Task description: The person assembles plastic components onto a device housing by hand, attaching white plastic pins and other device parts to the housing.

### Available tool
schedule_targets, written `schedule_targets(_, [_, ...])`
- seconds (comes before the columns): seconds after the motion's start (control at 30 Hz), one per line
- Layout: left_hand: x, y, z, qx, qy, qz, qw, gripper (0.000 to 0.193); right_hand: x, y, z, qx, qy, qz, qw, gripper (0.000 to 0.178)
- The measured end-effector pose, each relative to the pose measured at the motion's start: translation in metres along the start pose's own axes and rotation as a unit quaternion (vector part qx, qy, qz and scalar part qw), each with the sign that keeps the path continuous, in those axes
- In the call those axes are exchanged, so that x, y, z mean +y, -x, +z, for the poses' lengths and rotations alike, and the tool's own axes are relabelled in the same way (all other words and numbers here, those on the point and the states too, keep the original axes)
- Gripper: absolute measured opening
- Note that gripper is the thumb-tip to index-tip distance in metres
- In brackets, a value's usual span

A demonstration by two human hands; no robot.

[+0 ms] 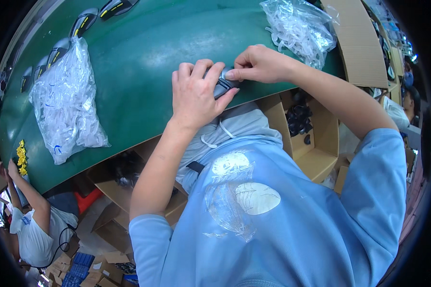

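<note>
At the near edge of the green table (pixel 143 62), a rounded grey-and-black plastic piece (pixel 222 87) lies under my hands. My left hand (pixel 195 91) is closed around it, fingers over the far side and thumb at the near side. From the right, my right hand (pixel 261 65) presses its thumb on the piece's right end. Its fingers are curled in a pinch; whatever they may hold is too small or hidden to make out.
Clear bags of translucent plastic parts lie at left (pixel 64 100) and far right (pixel 301 33). Similar grey pieces with yellow marks (pixel 84 22) line the far left. An open carton (pixel 316 138) with black parts sits below the edge. Another person's arm (pixel 31 189) reaches toward yellow parts (pixel 21 158).
</note>
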State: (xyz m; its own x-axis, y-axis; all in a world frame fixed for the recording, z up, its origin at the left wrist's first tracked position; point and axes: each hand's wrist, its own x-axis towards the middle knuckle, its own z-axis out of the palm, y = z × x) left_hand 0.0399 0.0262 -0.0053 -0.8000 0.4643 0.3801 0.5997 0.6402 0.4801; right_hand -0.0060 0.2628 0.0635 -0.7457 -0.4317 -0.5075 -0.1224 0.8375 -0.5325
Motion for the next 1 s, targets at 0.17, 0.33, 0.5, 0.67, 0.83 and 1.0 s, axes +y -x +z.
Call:
schedule_targets(0.17, [0.0,-0.001,0.001,0.001,0.007,0.004,1.0,0.056,-0.011,-0.023,-0.021,-0.08,-0.038,0.016,0.996,0.047])
schedule_targets(0.33, [0.0,-0.007,0.001,0.007,0.008,0.014,1.0,0.056,-0.053,-0.042,-0.039,-0.129,0.254,-0.067,0.956,0.035])
schedule_targets(0.5, [-0.001,-0.009,-0.004,0.008,0.006,0.009,1.0,0.056,-0.038,-0.043,-0.04,-0.095,0.185,-0.128,0.97,0.038])
schedule_targets(0.67, [-0.019,-0.03,-0.017,0.009,0.035,0.035,0.999,0.057,0.001,-0.028,-0.062,0.007,0.081,-0.176,0.981,0.038])
schedule_targets(0.83, [-0.076,-0.143,-0.037,0.106,-0.062,0.002,0.992,0.054,0.116,-0.068,-0.175,0.312,0.282,-0.102,0.902,0.031])
schedule_targets(1.0, [-0.13,-0.188,-0.003,0.105,-0.173,-0.098,0.974,0.075,0.163,-0.126,-0.215,0.386,0.202,0.187,0.881,0.055])
